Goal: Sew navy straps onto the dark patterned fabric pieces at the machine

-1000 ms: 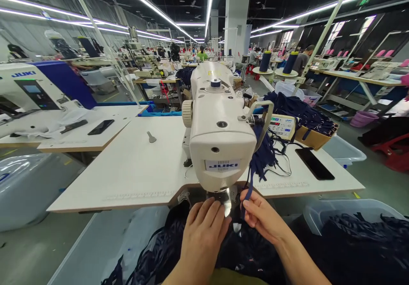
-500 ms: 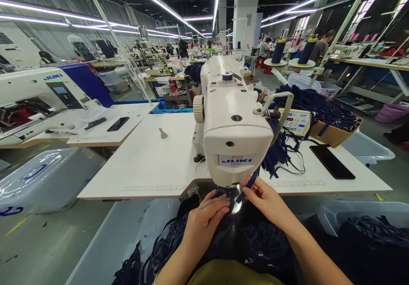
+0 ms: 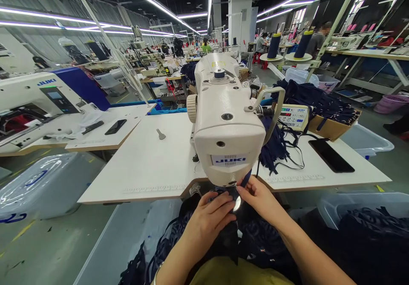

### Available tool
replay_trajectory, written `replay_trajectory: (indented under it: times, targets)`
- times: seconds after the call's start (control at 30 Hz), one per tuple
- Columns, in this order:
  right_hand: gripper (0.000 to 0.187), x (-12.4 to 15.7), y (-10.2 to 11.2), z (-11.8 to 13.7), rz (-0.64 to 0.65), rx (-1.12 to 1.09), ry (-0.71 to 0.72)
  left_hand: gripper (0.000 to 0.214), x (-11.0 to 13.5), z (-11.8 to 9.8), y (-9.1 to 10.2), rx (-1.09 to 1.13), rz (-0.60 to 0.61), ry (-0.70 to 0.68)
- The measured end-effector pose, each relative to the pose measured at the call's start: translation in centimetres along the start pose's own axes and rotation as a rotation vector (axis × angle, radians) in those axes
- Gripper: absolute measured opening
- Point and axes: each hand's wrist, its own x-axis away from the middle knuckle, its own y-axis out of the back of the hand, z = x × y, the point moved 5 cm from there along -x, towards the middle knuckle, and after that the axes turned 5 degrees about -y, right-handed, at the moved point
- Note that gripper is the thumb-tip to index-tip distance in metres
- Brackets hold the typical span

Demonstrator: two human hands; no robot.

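A white sewing machine (image 3: 228,127) stands in front of me, its head over my fingertips. My left hand (image 3: 212,217) has its fingers together on dark navy fabric (image 3: 220,190) at the left of the needle area; the part under the fingers is hidden. Pinched in my right hand (image 3: 257,196) is a narrow navy strap (image 3: 246,178), which runs up beside the machine head. A bright, shiny metal part (image 3: 237,204) shows between the two hands. Below my left hand a dark strip hangs down. The needle is hidden behind the machine head.
Navy straps (image 3: 273,148) lie right of the machine by a control box (image 3: 293,116). A phone (image 3: 331,155) and a cardboard box (image 3: 335,125) of navy pieces sit farther right. A small metal piece (image 3: 160,134) lies on the left tabletop. Navy garments (image 3: 169,242) fill my lap area.
My left hand has shifted right, closer to my right hand, with its fingers farther over the fabric. A dark strip now hangs beneath it. The view has turned slightly.
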Motion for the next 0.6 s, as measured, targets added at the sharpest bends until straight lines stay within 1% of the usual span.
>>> replay_trajectory:
  times: [0.13, 0.23, 0.37, 0.47, 0.6]
  targets:
    - [0.012, -0.1, 0.0, -0.1, -0.012, 0.019, 0.010, 0.025, 0.2, 0.0, -0.3, 0.000, -0.002, -0.015]
    - [0.012, 0.0, 0.0, -0.2, -0.030, 0.035, 0.016, 0.026, 0.2, -0.1, -0.2, -0.006, -0.019, -0.015]
    - [0.013, 0.0, -0.1, -0.2, -0.046, 0.054, 0.012, 0.026, -0.1, -0.3, -0.1, -0.031, -0.019, -0.051]
    - [0.012, 0.0, -0.1, -0.1, -0.049, 0.051, 0.021, 0.026, -0.4, -0.4, 0.0, -0.052, 0.013, -0.068]
    - [0.010, 0.1, 0.1, 0.4, -0.027, 0.090, 0.011, 0.025, -0.9, -0.2, 0.1, -0.079, 0.103, -0.067]
